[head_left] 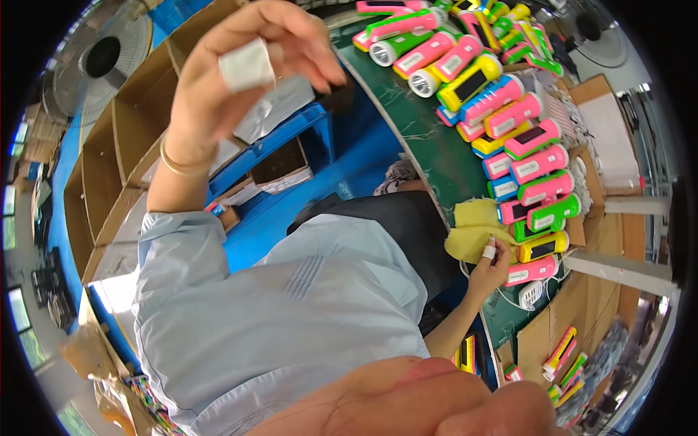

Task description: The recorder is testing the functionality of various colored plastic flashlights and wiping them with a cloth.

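Observation:
My left hand (254, 65) is raised over the upper left, its fingers bent and apart, with nothing visible between them. White tape is wrapped on one of its fingers, and a thin bracelet (182, 168) circles the wrist. At the right, my right hand (492, 269) pinches the edge of a yellow cloth (480, 227) on the green tabletop (436, 160). White tape shows on a finger of this hand too. Beside it lie a pink flashlight (532, 270) and a yellow flashlight (544, 247), in a row of several bright flashlights.
More flashlights (472, 81) are heaped at the table's far end. A white power strip (531, 294) with cords lies near my right hand. Cardboard boxes (145, 109) and a fan (102, 57) stand at the left. A blue stool (291, 127) stands on the blue floor.

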Demonstrator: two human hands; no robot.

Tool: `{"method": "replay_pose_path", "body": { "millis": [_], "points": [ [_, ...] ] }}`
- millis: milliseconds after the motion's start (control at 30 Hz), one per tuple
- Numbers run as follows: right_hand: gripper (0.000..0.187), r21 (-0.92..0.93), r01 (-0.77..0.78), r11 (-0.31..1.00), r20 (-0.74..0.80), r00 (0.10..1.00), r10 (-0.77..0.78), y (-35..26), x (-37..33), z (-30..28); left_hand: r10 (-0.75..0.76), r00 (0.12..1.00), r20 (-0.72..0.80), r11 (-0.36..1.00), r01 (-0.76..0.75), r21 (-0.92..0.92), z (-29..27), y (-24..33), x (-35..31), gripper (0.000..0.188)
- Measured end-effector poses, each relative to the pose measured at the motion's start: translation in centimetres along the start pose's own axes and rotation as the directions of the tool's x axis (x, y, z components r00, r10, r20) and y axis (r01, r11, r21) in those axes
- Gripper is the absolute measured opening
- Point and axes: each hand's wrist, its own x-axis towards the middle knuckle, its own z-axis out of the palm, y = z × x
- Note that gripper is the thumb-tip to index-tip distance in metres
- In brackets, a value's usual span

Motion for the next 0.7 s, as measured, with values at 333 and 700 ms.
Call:
{"method": "replay_pose_path", "body": {
  "millis": [333,700],
  "points": [
    [0.014,0.103,-0.119,0.988,-0.117,0.984,0.131,-1.5,0.1,-0.4,0.389,0.778,0.493,0.488,0.280,-0.827,11.4,-1.7,5.9,0.007],
    [0.013,0.202,-0.122,0.972,-0.030,0.991,0.131,-0.4,0.3,0.1,0.630,0.666,0.399,0.335,0.231,-0.913,11.7,-7.8,12.4,0.021]
  ]
}}
